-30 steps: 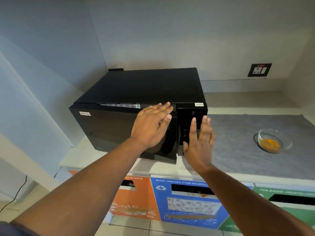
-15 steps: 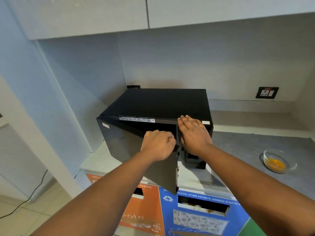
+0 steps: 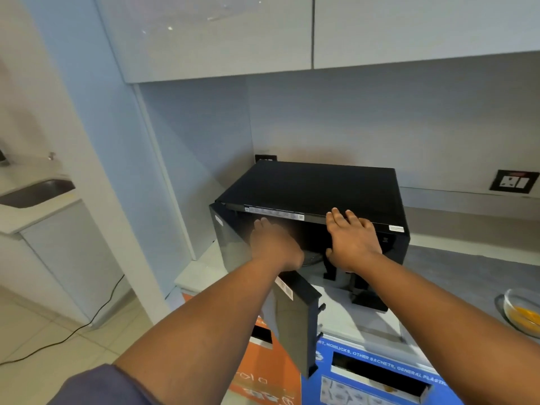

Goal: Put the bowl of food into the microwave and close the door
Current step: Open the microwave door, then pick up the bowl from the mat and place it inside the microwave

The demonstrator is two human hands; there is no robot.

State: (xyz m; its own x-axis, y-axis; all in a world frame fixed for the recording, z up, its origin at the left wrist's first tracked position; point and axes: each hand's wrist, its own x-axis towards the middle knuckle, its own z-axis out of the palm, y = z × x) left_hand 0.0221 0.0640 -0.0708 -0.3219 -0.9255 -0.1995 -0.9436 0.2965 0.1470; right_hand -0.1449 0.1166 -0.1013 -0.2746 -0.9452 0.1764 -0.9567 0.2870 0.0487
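The black microwave (image 3: 315, 185) stands on the counter with its door (image 3: 295, 325) swung wide open towards me. My left hand (image 3: 273, 247), blurred, lies over the door's top edge and holds it. My right hand (image 3: 353, 244) clasps the microwave's top front edge, fingers flat on top and thumb hooked under into the opening. Between my hands a bit of the turntable (image 3: 312, 258) shows inside. The glass bowl (image 3: 523, 314) with yellow food sits on the grey counter at the far right edge, apart from both hands and partly cut off.
White upper cabinets (image 3: 222, 36) hang above the microwave. A wall socket (image 3: 514, 181) is at the back right. Orange (image 3: 263, 372) and blue (image 3: 377, 375) recycling bins sit under the counter. A sink (image 3: 35, 194) is at the far left, and a cable (image 3: 87, 323) trails on the floor.
The door has swung from nearly shut to wide open, my left hand moving with it. My right hand came onto the microwave's top edge. My view has pulled back and to the left.
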